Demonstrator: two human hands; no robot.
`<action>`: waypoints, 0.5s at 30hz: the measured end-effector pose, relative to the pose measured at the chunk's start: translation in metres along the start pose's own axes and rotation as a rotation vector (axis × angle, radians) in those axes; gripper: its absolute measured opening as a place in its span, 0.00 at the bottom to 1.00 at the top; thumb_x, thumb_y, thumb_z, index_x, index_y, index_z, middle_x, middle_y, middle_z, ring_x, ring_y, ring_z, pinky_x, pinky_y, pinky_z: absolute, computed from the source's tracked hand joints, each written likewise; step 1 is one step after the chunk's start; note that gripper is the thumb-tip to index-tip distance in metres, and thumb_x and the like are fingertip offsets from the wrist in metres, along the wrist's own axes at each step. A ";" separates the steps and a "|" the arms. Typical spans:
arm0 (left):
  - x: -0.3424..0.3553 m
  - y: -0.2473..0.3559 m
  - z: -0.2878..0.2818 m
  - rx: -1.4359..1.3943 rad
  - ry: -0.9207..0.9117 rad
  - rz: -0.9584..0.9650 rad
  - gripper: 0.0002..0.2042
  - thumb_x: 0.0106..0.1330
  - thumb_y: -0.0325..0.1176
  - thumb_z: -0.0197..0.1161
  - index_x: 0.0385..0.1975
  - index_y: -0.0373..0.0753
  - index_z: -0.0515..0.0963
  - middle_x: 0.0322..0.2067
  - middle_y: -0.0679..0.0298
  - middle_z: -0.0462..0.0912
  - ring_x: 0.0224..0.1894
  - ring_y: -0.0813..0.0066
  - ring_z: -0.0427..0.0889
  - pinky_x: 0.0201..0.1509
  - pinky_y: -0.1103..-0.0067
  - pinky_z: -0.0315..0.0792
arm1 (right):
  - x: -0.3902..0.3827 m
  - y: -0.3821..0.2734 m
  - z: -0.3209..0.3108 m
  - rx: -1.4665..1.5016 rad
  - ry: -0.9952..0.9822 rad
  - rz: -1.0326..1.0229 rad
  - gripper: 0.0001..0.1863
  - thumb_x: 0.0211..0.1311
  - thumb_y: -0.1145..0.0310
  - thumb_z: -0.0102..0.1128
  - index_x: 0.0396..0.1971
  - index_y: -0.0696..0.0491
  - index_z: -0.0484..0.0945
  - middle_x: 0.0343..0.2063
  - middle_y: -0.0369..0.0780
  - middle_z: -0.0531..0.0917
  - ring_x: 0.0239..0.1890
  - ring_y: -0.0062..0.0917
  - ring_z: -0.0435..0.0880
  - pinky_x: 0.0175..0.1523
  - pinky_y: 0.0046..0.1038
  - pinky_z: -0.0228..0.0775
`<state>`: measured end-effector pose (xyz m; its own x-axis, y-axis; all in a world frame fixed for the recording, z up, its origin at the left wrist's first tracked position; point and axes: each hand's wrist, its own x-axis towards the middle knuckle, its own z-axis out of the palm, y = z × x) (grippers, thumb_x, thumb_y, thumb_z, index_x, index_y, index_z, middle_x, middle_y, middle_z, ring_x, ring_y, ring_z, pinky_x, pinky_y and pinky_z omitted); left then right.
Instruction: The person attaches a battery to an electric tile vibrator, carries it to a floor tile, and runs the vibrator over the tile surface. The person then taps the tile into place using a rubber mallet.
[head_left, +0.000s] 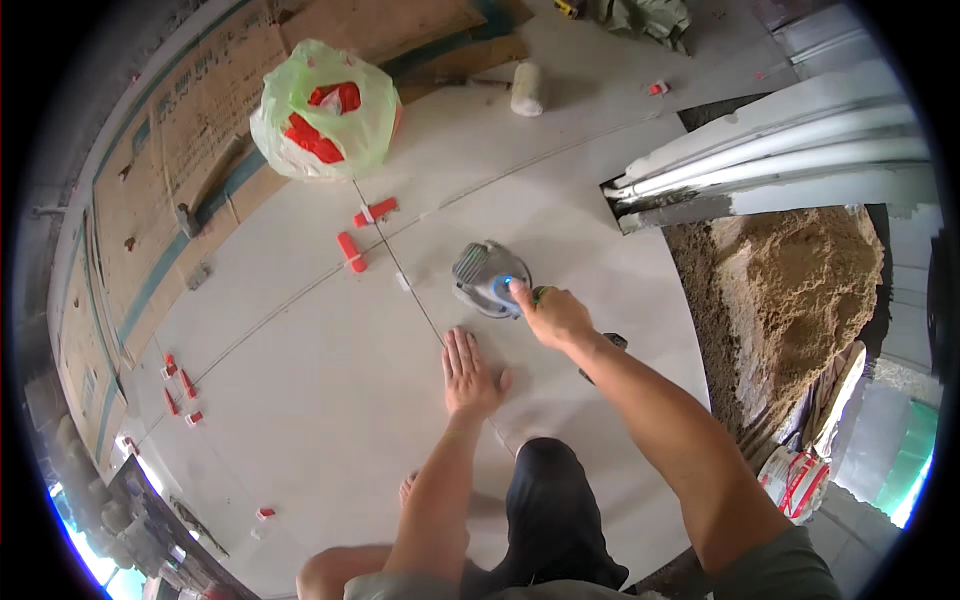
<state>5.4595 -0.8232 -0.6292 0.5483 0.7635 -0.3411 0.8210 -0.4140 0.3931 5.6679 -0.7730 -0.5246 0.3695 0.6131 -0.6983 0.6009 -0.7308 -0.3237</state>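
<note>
My right hand (552,314) is wrapped round the handle of a grey, round-based tile vibrator (478,272), which has a small blue light near my thumb. The tool rests on a large pale floor tile (590,260), just right of a joint. My left hand (470,372) lies flat across that joint, fingers stretched forward, holding nothing. Beyond it, a small white clip (403,281) stands in the joint. Two red levelling wedges, one upper (376,212) and one lower (350,252), sit where the joints cross. Behind my right wrist, a dark object (615,342) is partly hidden.
A pale green plastic bag (375,115) with red pieces stands at the far left, by cardboard sheets (165,150) and a hammer (187,220). A white cylindrical object (527,90) lies beyond. White pipes (780,155), a sand heap (800,290) and a bucket (797,482) line the right.
</note>
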 end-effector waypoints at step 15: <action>0.140 0.019 -0.046 0.076 0.179 0.206 0.39 0.68 0.45 0.53 0.70 0.24 0.48 0.73 0.42 0.44 0.77 0.48 0.40 0.79 0.61 0.36 | -0.050 0.136 0.006 0.315 0.126 0.080 0.44 0.68 0.30 0.28 0.35 0.59 0.79 0.18 0.44 0.79 0.22 0.35 0.81 0.34 0.35 0.74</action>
<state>5.5450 -0.7012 -0.6300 0.6736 0.7320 -0.1022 0.7084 -0.6001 0.3715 5.7269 -0.9050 -0.5375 0.5036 0.5677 -0.6513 0.3257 -0.8230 -0.4654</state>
